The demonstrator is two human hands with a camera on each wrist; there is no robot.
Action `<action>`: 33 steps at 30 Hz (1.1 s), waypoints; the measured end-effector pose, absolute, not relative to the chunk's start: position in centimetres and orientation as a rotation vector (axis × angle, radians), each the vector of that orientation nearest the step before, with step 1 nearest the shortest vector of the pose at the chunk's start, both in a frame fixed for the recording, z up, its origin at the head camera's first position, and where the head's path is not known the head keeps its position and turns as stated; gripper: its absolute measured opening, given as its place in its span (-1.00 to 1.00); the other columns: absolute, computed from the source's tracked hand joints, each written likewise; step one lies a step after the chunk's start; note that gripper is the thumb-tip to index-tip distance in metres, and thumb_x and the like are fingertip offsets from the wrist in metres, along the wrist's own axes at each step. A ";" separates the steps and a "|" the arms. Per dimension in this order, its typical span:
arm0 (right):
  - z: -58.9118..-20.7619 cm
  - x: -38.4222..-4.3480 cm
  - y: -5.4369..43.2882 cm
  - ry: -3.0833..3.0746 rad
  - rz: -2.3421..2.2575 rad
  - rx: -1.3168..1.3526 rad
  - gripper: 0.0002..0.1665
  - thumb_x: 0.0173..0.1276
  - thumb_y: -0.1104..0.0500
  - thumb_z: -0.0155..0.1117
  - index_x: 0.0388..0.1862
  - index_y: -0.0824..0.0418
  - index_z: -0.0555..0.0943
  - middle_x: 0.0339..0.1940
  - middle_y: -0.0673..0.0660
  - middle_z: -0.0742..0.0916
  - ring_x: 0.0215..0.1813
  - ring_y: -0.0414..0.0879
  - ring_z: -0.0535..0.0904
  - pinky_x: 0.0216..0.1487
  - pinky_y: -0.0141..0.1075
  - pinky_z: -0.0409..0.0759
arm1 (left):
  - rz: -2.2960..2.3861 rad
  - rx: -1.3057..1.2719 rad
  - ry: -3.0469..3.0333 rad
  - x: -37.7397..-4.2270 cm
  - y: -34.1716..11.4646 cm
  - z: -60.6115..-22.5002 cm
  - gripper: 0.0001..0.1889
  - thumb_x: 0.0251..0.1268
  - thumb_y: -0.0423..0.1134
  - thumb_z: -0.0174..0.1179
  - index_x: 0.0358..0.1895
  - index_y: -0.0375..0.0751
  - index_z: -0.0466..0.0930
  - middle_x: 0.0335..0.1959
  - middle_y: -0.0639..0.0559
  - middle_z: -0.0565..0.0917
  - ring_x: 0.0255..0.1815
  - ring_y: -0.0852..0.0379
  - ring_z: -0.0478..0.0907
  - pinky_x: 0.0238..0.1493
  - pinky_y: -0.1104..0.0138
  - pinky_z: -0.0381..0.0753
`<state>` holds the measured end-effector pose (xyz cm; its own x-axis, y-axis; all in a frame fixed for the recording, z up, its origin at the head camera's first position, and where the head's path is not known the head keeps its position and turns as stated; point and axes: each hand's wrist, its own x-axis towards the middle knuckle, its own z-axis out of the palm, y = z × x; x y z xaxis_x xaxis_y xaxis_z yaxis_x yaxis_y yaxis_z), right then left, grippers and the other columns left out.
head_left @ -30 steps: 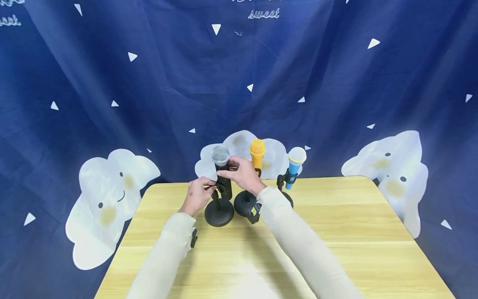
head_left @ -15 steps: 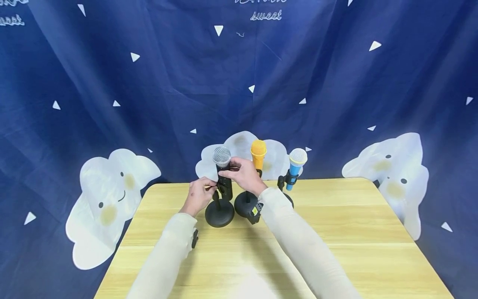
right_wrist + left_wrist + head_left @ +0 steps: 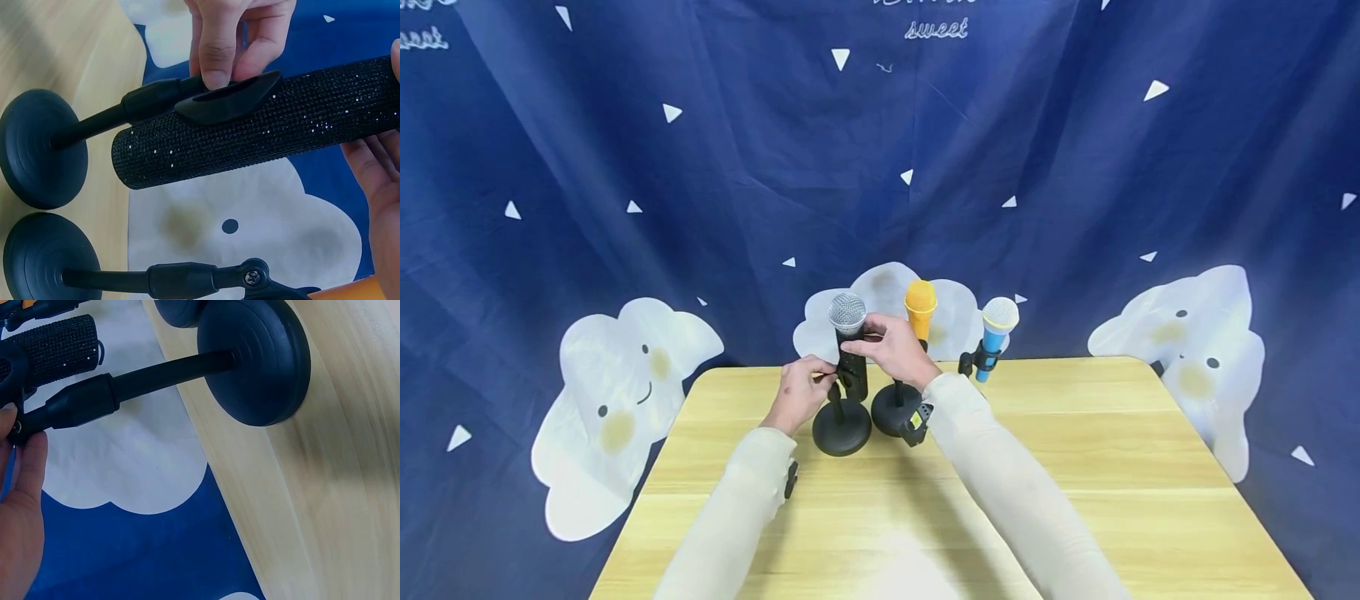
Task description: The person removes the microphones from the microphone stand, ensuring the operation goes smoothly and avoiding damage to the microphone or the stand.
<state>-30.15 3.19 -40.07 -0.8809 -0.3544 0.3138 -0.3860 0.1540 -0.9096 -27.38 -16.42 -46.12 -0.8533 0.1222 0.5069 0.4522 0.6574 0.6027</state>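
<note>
A black microphone [image 3: 848, 313] with a silver mesh head stands nearly upright in the clip [image 3: 232, 100] of a small black desk stand [image 3: 842, 428]. Its body is studded and glittery in the right wrist view. My left hand [image 3: 799, 390] pinches the stand's joint just below the clip, thumb and fingers on either side of the screw in the left wrist view. Higher up, my right hand [image 3: 897, 350] holds the microphone body below its head, thumb on the near side. Part of that grip is cut off in the right wrist view.
Right beside it, a yellow microphone [image 3: 920, 302] sits on a second black stand [image 3: 891, 410], partly behind my right hand. Further right, a blue microphone [image 3: 992, 340] with a white head leans in its holder. The wooden table [image 3: 1075, 467] ends at a blue curtain [image 3: 737, 167].
</note>
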 end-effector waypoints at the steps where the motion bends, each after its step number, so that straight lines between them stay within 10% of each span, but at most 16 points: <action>1: -40.0 -30.2 3.2 -2.369 1.874 0.761 -0.66 0.19 0.22 0.55 -0.06 0.27 0.71 -0.12 0.14 0.79 0.01 -0.04 0.72 0.02 -0.28 0.68 | -1.056 -0.448 -2.448 -27.4 -16.4 -46.1 -0.95 0.11 -0.51 0.37 -0.39 -0.32 0.78 -0.36 -0.05 0.75 -0.37 0.00 0.68 -0.21 0.12 0.63; 33: -39.1 -30.3 3.4 -2.384 1.903 0.832 -0.66 0.26 0.28 0.47 0.01 0.32 0.68 -0.04 0.18 0.76 0.07 -0.02 0.69 0.13 -0.28 0.62 | -1.067 -0.419 -2.459 -27.2 -16.3 -46.1 -0.95 0.12 -0.50 0.37 -0.39 -0.33 0.78 -0.35 -0.06 0.76 -0.29 -0.06 0.70 -0.11 0.08 0.62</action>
